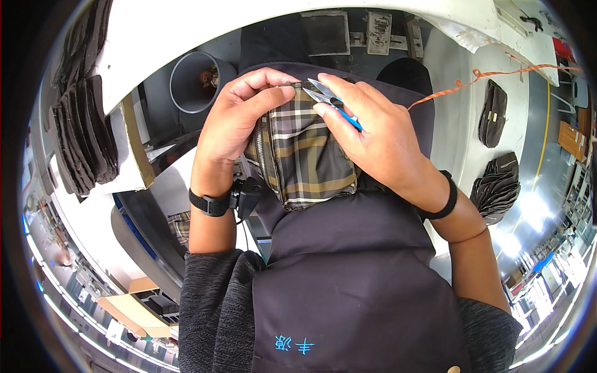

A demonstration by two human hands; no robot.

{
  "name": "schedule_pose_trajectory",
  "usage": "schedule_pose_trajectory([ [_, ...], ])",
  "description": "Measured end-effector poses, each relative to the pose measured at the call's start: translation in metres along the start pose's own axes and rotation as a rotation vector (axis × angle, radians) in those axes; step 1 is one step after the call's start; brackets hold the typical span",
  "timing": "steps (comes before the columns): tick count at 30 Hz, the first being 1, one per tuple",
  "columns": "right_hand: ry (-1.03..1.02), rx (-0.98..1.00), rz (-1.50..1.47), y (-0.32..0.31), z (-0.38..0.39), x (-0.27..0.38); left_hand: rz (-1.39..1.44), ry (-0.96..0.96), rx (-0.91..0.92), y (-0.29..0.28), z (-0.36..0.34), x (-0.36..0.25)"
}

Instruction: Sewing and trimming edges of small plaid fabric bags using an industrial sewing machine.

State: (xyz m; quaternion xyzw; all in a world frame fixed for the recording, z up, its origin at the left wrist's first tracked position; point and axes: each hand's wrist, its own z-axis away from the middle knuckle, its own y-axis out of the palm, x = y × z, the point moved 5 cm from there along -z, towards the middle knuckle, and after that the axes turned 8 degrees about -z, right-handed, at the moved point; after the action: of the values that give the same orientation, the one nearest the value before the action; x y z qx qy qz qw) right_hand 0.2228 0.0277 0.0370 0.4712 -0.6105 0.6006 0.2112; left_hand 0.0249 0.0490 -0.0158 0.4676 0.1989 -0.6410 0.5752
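A plaid fabric pouch (311, 149) in olive, black and white rests over my lap, with a zipper (262, 152) along its left side. My left hand (239, 112) pinches the pouch's upper edge between thumb and fingers. In my right hand (379, 127) is a pair of blue-handled thread snips (339, 107). Their pointed metal blades are apart and lie at the pouch's upper edge, close to my left fingertips. Any thread between the blades is too small to make out.
Stacks of dark fabric pieces lie on the left table (81, 137) and on the right surface (460, 137). A grey bin (180, 81) stands beyond my left hand. An orange coiled cord (477, 74) stretches off to the right. A white table edge (249, 13) curves across the far side.
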Motion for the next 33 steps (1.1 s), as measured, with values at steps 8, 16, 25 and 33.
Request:
schedule_pose_trajectory([
  [8, 0.023, -0.003, 0.017, 0.002, 0.001, 0.000, -0.051, 0.035, -0.021, 0.001, 0.000, -0.001],
  [16, -0.161, -0.061, 0.252, 0.010, 0.003, 0.007, 0.094, -0.046, -0.007, -0.002, -0.002, 0.003],
  [25, -0.153, -0.081, 0.159, 0.008, -0.002, 0.000, 0.274, -0.132, 0.033, 0.006, 0.000, 0.015],
  [33, 0.027, -0.023, -0.061, 0.001, -0.002, 0.005, 0.071, 0.048, -0.126, 0.003, 0.008, -0.002],
])
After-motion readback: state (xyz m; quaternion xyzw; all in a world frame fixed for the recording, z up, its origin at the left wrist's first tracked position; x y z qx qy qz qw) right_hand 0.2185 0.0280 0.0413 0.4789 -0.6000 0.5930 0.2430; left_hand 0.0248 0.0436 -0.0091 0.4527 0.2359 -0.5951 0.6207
